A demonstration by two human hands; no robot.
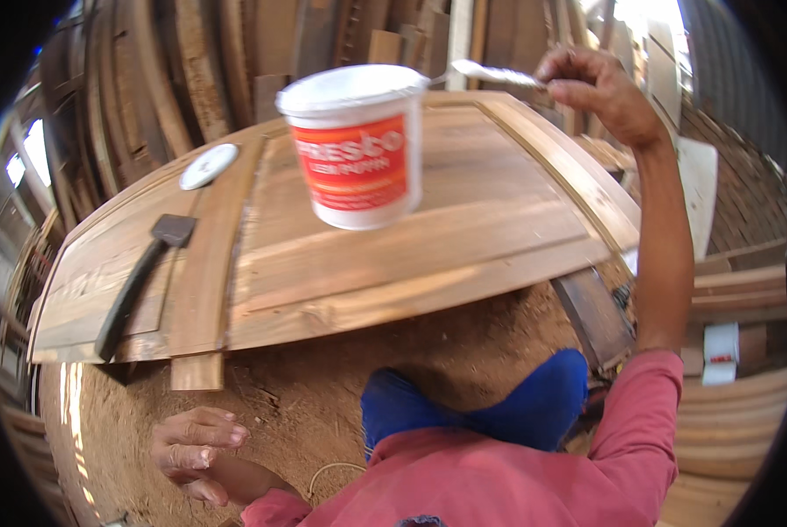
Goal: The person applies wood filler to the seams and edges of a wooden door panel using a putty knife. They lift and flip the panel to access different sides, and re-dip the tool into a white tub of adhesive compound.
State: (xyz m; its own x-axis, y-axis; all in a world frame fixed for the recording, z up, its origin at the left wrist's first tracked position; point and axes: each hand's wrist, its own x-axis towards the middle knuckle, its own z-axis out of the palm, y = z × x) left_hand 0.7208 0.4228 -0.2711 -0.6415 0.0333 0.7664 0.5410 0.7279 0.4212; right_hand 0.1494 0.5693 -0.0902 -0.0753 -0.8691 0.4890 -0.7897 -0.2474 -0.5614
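One tub (355,145), white with red label, stands on wooden door panel (411,255). Right hand (595,88), right of tub, fingers pinching metal spoon (490,74), tip at tub rim. Left hand (196,448), below panel edge, fingers loosely curled, empty. Best: scoop shallow, keep spoon level, steady tub.

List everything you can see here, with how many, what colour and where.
tub: one, white with a red label, standing on the wooden panel
wooden panel: one, brown, lying flat in the middle
lid: one, white, round, on the panel to the tub's left
hammer: one, dark, lying on the panel's left part
stick: one, whitish-coated, reaching from the right hand to the tub's rim
planks: many, brown, stacked behind the panel
sawdust floor: brown, below the panel
shirt: one, pink-red, bottom edge
trousers: blue, above the shirt
left hand: empty, fingers loosely curled, low left
right hand: closed on the stick, top right
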